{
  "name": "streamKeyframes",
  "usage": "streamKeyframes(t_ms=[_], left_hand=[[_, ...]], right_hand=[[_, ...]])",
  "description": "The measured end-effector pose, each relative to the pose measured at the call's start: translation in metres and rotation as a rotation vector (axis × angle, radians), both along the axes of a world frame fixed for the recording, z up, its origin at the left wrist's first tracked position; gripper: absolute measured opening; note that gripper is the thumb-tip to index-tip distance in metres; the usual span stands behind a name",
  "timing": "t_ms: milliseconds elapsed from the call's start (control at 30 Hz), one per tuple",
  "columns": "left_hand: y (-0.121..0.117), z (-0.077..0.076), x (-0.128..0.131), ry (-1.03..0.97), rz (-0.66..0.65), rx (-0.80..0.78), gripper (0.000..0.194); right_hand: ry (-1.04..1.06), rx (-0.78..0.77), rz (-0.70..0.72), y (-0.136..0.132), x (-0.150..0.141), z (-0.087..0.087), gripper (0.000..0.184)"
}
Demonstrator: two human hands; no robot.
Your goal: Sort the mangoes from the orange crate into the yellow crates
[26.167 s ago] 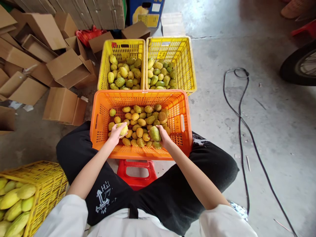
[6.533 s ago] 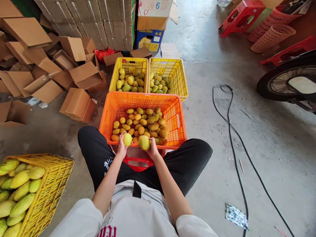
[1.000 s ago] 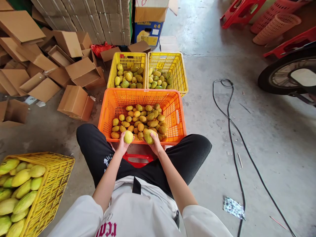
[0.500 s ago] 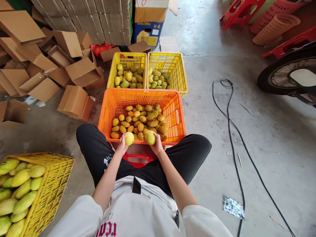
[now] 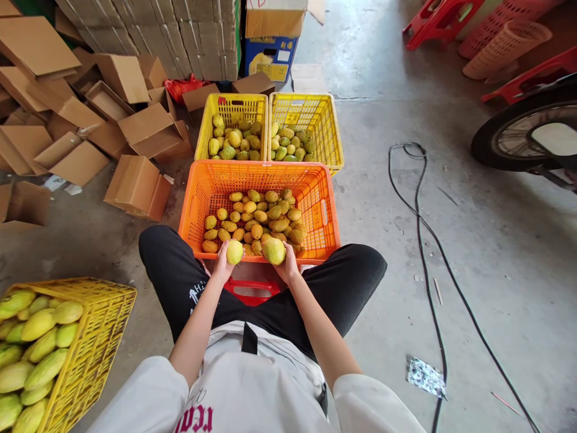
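My left hand is wrapped round a round, pale yellow melon. Beside it, my right hand grips a slightly longer yellow-green melon. Both melons are held apart from each other above the near rim of an orange plastic crate. Inside that crate lies a loose layer of yellow and orange-brown melons. Parts of both hands' fingers are hidden behind the fruit.
Two yellow crates with more fruit stand behind the orange one. A full yellow crate is tilted at lower left. Cardboard boxes are piled at left. A black cable runs along the floor near a motorbike wheel.
Both melons have shifted slightly left in the hands, and the right one has turned a little so its longer side shows. Both hands keep their hold.
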State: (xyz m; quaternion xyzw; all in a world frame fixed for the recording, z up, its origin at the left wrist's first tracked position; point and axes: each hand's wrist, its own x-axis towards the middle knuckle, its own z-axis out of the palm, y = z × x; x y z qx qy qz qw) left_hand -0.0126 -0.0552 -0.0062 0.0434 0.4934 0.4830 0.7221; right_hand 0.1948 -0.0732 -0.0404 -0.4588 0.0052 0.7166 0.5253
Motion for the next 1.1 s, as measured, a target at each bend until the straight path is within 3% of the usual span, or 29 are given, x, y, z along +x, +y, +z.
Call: streamKeyframes(t_ms=[200, 333, 600, 767, 1100], left_hand=[[-0.005, -0.002, 0.0, 0.061, -0.017, 0.075, 0.051], [-0.005, -0.004, -0.001, 0.045, -0.01, 0.071, 0.041], [-0.002, 0.005, -0.002, -0.047, 0.075, 0.025, 0.02], [-0.003, 0.013, -0.003, -0.117, -0.049, -0.019, 0.032], [0.0, 0.005, -0.004, -0.075, -0.044, -0.129, 0.048]], right_hand=[[-0.137, 0.076, 0.001, -0.004, -0.006, 0.008, 0.043], [-0.138, 0.118, -0.02, -0.005, -0.008, 0.012, 0.042], [-0.016, 0.008, 0.023, 0.0, -0.004, 0.012, 0.033], [-0.021, -0.046, 0.013, 0.002, -0.005, 0.015, 0.036], [-0.043, -0.035, 0.004, 0.002, -0.005, 0.016, 0.036]])
